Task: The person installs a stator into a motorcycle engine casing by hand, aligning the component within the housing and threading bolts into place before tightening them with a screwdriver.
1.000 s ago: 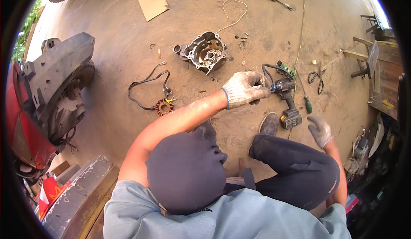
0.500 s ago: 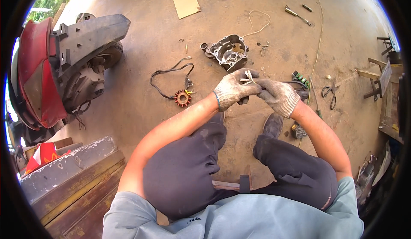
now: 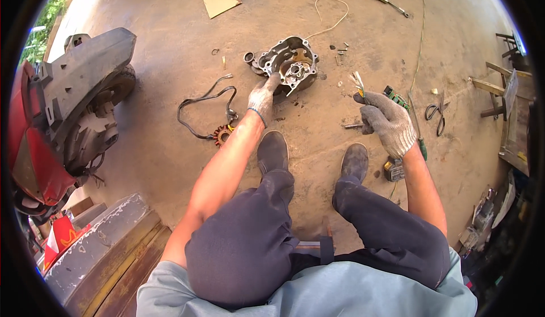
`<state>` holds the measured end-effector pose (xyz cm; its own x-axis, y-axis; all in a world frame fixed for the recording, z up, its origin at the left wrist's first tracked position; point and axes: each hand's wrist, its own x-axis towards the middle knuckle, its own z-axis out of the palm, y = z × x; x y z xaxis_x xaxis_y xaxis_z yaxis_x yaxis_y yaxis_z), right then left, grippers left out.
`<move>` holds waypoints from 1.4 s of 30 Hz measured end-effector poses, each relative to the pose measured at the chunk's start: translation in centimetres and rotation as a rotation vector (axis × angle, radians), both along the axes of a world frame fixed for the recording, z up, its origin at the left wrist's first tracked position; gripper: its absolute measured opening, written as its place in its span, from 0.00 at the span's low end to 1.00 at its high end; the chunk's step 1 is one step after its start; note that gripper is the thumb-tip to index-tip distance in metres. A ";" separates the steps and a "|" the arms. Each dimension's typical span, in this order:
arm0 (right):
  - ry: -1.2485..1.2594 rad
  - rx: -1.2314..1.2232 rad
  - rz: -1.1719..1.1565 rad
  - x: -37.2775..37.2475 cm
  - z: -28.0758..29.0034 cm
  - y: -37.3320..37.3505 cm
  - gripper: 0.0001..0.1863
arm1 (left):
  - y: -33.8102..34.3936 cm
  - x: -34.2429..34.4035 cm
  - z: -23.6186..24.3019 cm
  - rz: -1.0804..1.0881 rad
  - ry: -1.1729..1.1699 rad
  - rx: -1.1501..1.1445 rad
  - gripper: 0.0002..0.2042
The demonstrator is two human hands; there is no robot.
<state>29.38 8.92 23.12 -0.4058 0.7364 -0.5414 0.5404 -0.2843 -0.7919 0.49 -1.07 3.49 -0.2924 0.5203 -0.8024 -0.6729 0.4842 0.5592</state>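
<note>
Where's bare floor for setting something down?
Bare floor lies between the left shoe and right shoe, and between the scooter and black cable. Around the right hand it's crowded: drill, screwdriver, scissors. Small bolts litter the metal casing's right.

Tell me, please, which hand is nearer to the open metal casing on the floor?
Left. The left hand is at the near edge of the metal casing, partly overlapping it; the right hand is apart, off to its right.

A grey metal casing [image 3: 293, 67] lies cavity-up at the left hand [image 3: 263, 98], slim pale pieces [image 3: 357, 81] jutting from the right hand [image 3: 389, 123].
</note>
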 end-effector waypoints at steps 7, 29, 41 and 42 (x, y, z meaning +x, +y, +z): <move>-0.160 0.279 0.439 -1.9 0.3 3.3 0.23 | 0.5 0.4 -0.9 -0.143 0.187 0.048 0.20; -0.596 0.009 0.993 -10.4 -13.2 2.1 0.19 | -3.6 7.0 0.5 -0.661 0.515 0.057 0.45; -0.231 -0.626 0.110 -7.7 -14.5 -0.4 0.14 | -3.5 6.6 0.0 -0.601 0.322 0.126 0.41; -0.060 -0.752 -0.150 -7.6 -14.5 -0.7 0.15 | -3.5 6.5 -0.1 -0.599 0.328 0.134 0.41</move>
<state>21.77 8.24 8.62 -0.2849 0.2065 -0.9360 0.4897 -0.8081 -0.3274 7.03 -4.61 3.39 -0.1408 0.7560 -0.6393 -0.0974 0.6320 0.7688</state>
